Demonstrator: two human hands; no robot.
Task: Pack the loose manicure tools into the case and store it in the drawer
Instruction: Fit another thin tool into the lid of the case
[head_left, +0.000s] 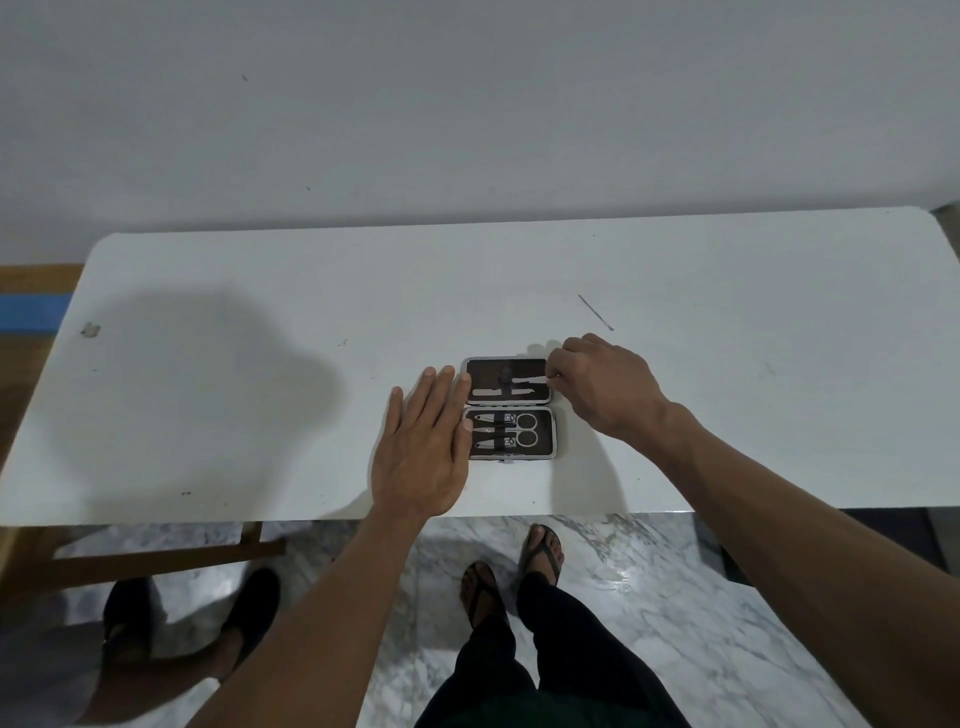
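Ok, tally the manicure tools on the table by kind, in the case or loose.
Nail clippers: 2, strapped in the case's near half
Scissors: 1, near half
Flat files or blades: 2, far half, one pinched by the right hand
Thin loose pick: 1, on the table
Total: 6

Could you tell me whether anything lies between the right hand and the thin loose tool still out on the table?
Nothing visible does. The thin tool lies alone on bare table just beyond the right hand, which pinches a tool at the open case.
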